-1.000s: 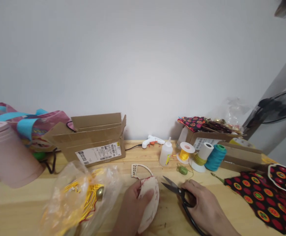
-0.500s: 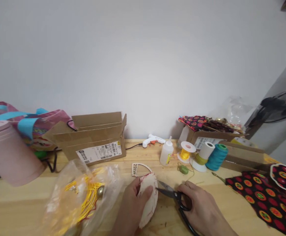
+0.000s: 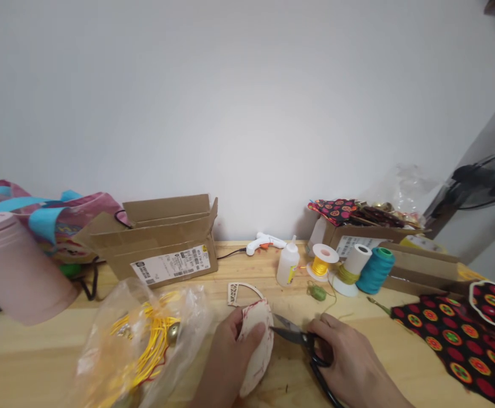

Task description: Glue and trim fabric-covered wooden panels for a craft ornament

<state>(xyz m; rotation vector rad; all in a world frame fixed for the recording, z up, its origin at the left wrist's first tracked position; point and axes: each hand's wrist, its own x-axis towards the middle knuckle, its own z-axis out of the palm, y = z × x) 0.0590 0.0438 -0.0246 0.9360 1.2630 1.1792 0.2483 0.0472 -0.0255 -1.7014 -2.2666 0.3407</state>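
My left hand (image 3: pixel 234 354) pinches a flat, pale oval piece (image 3: pixel 259 354) with reddish marks along its edge, the thumb lying across its face. In my right hand (image 3: pixel 345 351) is a pair of black-handled scissors (image 3: pixel 303 338). Their blades are parted and point left, with the tips at the right edge of the oval piece. Behind the piece, partly covered by it, lies a thin wooden fan-shaped frame (image 3: pixel 233 294). The palm side of the right hand and some of its fingers are hidden.
Left of my hands lies a clear plastic bag (image 3: pixel 145 340) with yellow cord. Behind stand a cardboard box (image 3: pixel 158 243), a glue gun (image 3: pixel 265 243), a glue bottle (image 3: pixel 288 263), a yellow cord spool (image 3: pixel 321 263) and a teal thread cone (image 3: pixel 375 271). Patterned fabric (image 3: pixel 460 340) lies right.
Hardly anything differs. The pale oval piece has tilted very slightly in my left hand, while the scissors stay at its right edge with parted blades.
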